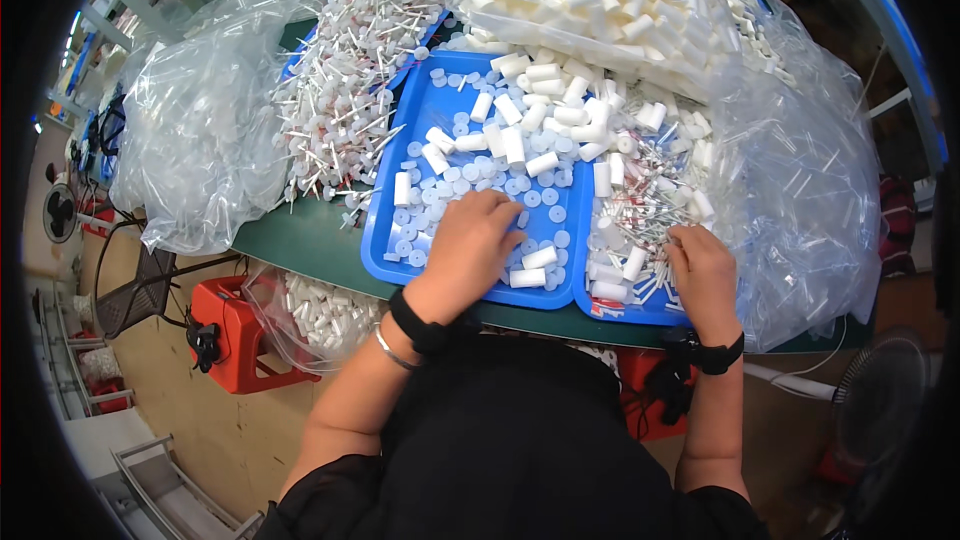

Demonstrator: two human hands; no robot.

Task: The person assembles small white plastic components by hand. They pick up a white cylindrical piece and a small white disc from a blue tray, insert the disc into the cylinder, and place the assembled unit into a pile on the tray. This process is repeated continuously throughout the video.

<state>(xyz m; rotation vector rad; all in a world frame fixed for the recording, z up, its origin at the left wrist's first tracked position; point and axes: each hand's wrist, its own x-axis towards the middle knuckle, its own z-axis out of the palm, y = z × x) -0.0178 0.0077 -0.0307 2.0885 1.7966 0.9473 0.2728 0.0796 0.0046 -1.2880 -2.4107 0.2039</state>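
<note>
My left hand [468,248] is over the left blue tray [374,240], its fingers curled down among translucent white discs [472,172]. Whatever its fingertips touch is hidden beneath them. White foam cylinders [513,145] lie among the discs, mostly toward the tray's far side. At the right blue tray [640,316], my right hand [703,275] has its thumb and forefinger bent together beside a heap of thin metal pins [645,205]. Anything in that pinch is too small to make out. More white cylinders [634,262] lie around the pins.
A large clear bag of white cylinders [600,0] rests behind the trays. To the left is a pile of white-stemmed pieces with discs [345,70], beside crumpled plastic bags [205,130]. More plastic sheeting [800,190] hangs at the right. A red stool [228,335] stands below the green table [300,240].
</note>
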